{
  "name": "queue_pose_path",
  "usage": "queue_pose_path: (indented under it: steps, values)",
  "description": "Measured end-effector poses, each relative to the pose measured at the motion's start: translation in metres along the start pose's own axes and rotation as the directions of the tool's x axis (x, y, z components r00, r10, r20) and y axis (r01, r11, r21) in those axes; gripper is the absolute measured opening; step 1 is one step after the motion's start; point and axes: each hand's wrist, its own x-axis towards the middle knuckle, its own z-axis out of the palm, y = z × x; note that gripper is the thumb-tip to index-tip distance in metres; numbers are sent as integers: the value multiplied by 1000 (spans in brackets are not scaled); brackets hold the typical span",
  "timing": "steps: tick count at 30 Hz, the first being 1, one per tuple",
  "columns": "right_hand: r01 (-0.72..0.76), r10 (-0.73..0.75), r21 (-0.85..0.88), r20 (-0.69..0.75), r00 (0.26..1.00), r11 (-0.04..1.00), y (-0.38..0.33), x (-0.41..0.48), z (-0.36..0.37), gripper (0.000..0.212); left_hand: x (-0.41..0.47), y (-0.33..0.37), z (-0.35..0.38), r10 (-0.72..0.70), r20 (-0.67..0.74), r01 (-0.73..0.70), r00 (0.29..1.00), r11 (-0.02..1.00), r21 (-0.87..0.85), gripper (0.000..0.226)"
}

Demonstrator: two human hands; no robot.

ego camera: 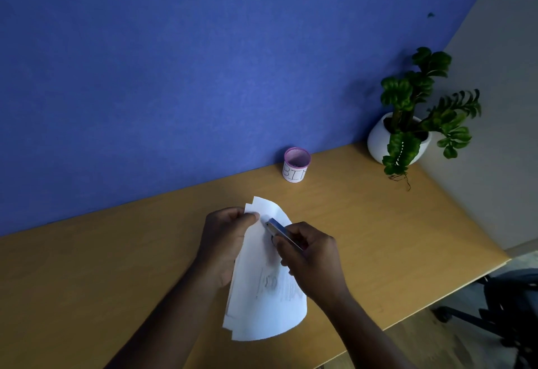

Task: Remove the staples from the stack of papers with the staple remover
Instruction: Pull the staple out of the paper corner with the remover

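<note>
Head view only: stack of papers (262,284) held up off the wooden surface (116,252), curled, roughly mid-frame and close to the body. Left hand (224,240) closed on the stack's left edge, thumb pinching the sheets near the top corner, fingers hidden behind the paper. Right hand (311,255) closed around the staple remover (281,231), a slim metallic tool, its tip pressed to the top sheet just beside the left thumb. Staple itself too small to make out, so can't tell whether the tip is under it or only on the paper. Top corners of the sheets are fanned slightly apart, which could mean the binding there is loose, but that's a guess. Small pink-rimmed cup (296,165) labelled "BIN" sits at the back against the blue wall; can't see inside, so no count of pulled staples. No loose staples visible on the surface. Judgement: mid-extraction at the top corner; how many staples are left is not readable. Left to do: lever this one out, check the rest of the stack. Potted plant (407,124) far right, well apart from the work.
</note>
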Motion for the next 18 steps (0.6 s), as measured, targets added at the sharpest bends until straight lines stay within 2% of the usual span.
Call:
queue_pose_path:
  steps: [2, 5, 7, 11, 14, 18]
  values:
    - [17, -17, 10, -14, 1000, 1000, -8, -3, 3, 25, -3, -1, 5, -16, -52, 13, 999, 999, -47, 19]
    - [36, -34, 34, -40, 999, 999, -18, -5, 6, 20, -6, -2, 11, -58, -95, 44, 994, 989, -144, 18]
    - [43, -39, 65, -51, 998, 997, -22, -5, 7, 9, -7, -3, 15, -57, -111, 36, 992, 982, -186, 21]
    - [60, -54, 65, -100, 994, 996, -29, -6, 6, 18, -14, -4, 20, -25, -117, -5, 993, 967, -254, 19]
    - [33, -24, 69, -131, 991, 997, -27, -4, 2, 11, -15, -5, 21, -51, -121, 5, 991, 937, -350, 20]
    - [91, -90, -5, -135, 987, 996, -31, -6, 0, 10, -17, -4, 26, -39, -148, -21, 988, 924, -381, 24]
